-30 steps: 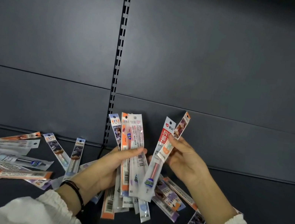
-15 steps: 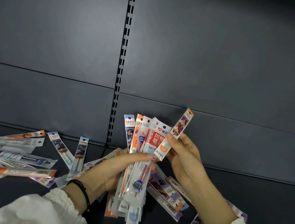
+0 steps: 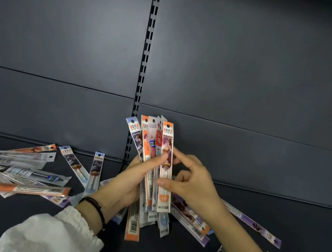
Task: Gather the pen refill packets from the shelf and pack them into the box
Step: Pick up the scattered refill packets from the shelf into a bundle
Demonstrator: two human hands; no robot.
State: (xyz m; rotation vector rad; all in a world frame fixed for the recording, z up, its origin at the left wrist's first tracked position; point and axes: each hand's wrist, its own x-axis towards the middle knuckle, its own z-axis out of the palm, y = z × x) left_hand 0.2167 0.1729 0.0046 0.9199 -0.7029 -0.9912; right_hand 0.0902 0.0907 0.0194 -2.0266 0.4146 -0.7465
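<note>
Head view: your left hand (image 3: 129, 183) curls its fingers round the bundle (image 3: 150, 136), your right hand (image 3: 192, 185) pinches its 3 o'clock packet (image 3: 168, 146); loosen either and slick packets could slide onto the shelf (image 3: 298, 225).

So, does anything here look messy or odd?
Yes. Loose pen refill packets lie strewn over the dark shelf at crossed angles, overlapping. The bundle in the left hand is fanned unevenly; the right hand pinches its front packet.

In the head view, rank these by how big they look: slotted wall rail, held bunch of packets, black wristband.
1. The bunch of packets: broadest, though nearest the camera.
2. The slotted wall rail: longer but thin, so unsure against the bunch.
3. The black wristband: clearly smallest.
</note>
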